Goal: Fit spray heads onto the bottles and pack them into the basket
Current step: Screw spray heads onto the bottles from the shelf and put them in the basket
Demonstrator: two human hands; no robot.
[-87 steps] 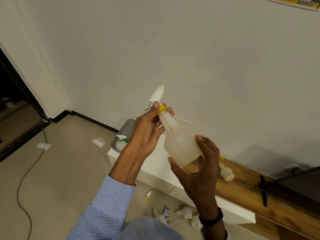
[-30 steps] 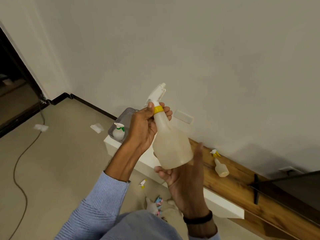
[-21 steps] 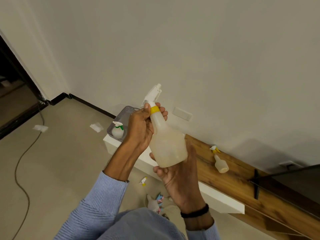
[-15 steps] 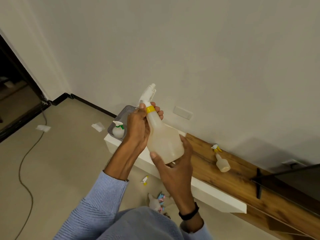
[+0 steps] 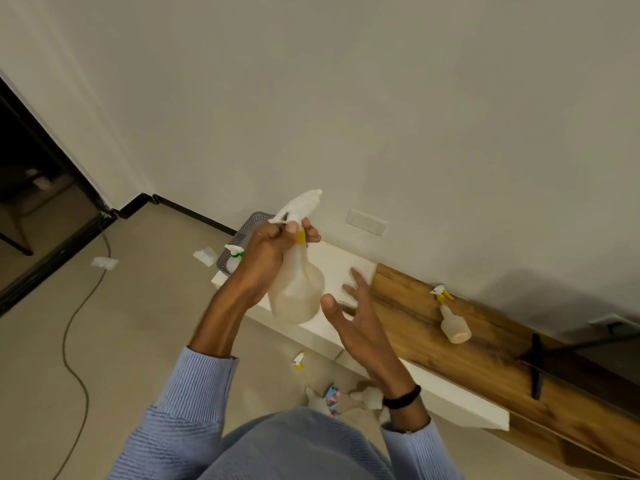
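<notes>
My left hand [image 5: 273,251] grips the neck of a translucent bottle [image 5: 296,294] at its yellow collar, below a white spray head [image 5: 299,204]. The bottle hangs in the air above the white shelf [image 5: 341,271]. My right hand [image 5: 353,315] is just right of the bottle's base, fingers spread, not touching it. A grey basket [image 5: 249,230] stands at the shelf's left end with a green-collared spray bottle [image 5: 233,259] in it. Another bottle with a yellow-and-white spray head [image 5: 453,323] lies on the wooden top.
A loose spray head [image 5: 298,360] and several bottles and wrappers [image 5: 332,398] lie on the floor below me. A cable [image 5: 74,327] runs across the floor at left. A dark screen stand [image 5: 535,367] sits on the wooden unit [image 5: 485,362] at right.
My right hand has let go of the bottle's base and moved away to the right with fingers spread. My left hand still holds the neck and the bottle has dropped slightly.
</notes>
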